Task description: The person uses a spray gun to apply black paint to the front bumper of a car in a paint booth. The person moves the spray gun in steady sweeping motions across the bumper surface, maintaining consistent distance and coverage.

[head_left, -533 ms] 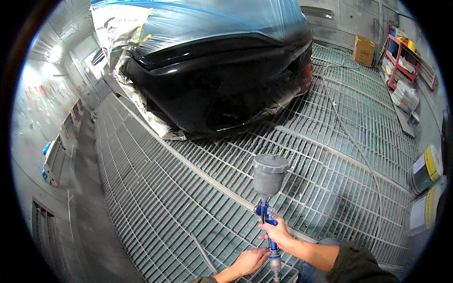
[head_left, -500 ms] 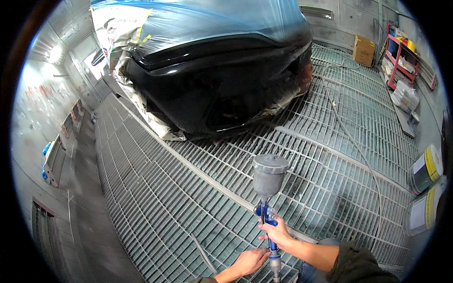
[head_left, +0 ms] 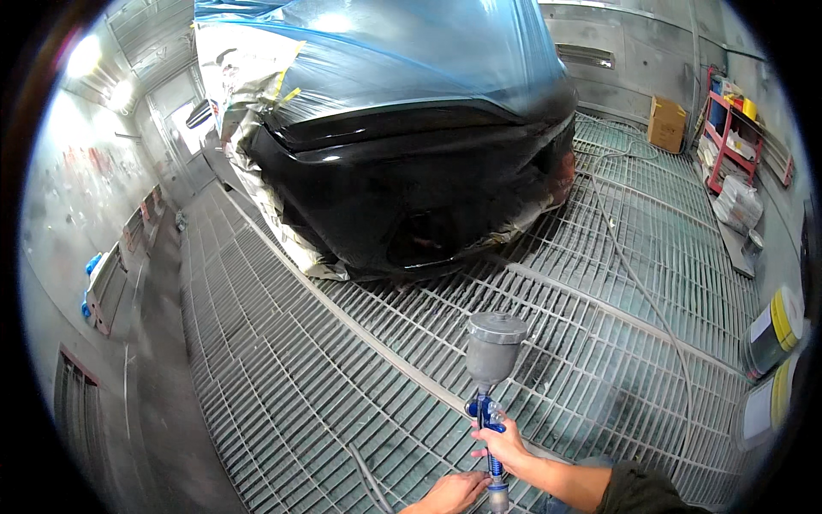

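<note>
My right hand (head_left: pixel 505 445) is wrapped round the handle of a blue paint spray gun (head_left: pixel 485 409), which stands upright with a grey cup (head_left: pixel 496 353) on top. My left hand (head_left: pixel 460 492) is closed at the lower end of the same handle, its fingertips on the fitting there, partly hidden. Beyond the gun is the rear of a vehicle with a glossy black bumper (head_left: pixel 360 193). Blue plastic film (head_left: pixel 411 60) covers its upper part, and paper masking (head_left: pixel 282 223) with yellow tape runs along its left side.
A metal grate floor (head_left: pixel 342 377) lies underfoot. A hose (head_left: pixel 638 278) winds across it on the right, and another hose (head_left: pixel 366 475) lies by my left hand. Along the right wall are paint buckets (head_left: pixel 771 332), a red shelf cart (head_left: pixel 730 141) and a cardboard box (head_left: pixel 665 124).
The view has tipped up a little, so the vehicle, the gun and my hands sit lower in the picture. Both hands keep their places on the spray gun.
</note>
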`<state>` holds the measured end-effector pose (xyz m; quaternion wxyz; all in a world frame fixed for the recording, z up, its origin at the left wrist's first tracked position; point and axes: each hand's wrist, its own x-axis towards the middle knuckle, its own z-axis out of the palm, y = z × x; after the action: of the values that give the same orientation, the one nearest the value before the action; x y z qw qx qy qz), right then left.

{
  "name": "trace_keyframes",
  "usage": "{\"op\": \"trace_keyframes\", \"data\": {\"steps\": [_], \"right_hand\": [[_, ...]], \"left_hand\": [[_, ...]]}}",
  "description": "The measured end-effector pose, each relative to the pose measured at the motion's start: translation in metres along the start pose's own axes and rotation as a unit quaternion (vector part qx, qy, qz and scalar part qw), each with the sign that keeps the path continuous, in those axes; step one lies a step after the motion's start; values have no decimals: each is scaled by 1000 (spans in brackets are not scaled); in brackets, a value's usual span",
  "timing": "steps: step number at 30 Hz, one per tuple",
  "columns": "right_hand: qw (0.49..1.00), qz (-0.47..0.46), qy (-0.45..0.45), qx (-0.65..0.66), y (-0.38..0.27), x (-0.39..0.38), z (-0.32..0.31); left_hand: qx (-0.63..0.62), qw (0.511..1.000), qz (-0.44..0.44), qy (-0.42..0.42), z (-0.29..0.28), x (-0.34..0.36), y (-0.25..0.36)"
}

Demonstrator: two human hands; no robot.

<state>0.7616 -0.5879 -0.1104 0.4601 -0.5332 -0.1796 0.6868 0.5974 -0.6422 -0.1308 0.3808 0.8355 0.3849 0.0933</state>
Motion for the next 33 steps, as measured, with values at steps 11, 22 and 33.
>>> {"op": "trace_keyframes", "data": {"steps": [11, 22, 33], "right_hand": [[999, -9, -16, -31, 0, -5, -2], [999, -9, 0, -42, -3, -13, 1], [999, -21, 5, -42, -3, -9, 2]], "left_hand": [[-2, 998, -2, -66, -16, -2, 23], [-24, 998, 7, -51, -17, -7, 25], [-9, 996, 23, 80, -2, 0, 7]]}}
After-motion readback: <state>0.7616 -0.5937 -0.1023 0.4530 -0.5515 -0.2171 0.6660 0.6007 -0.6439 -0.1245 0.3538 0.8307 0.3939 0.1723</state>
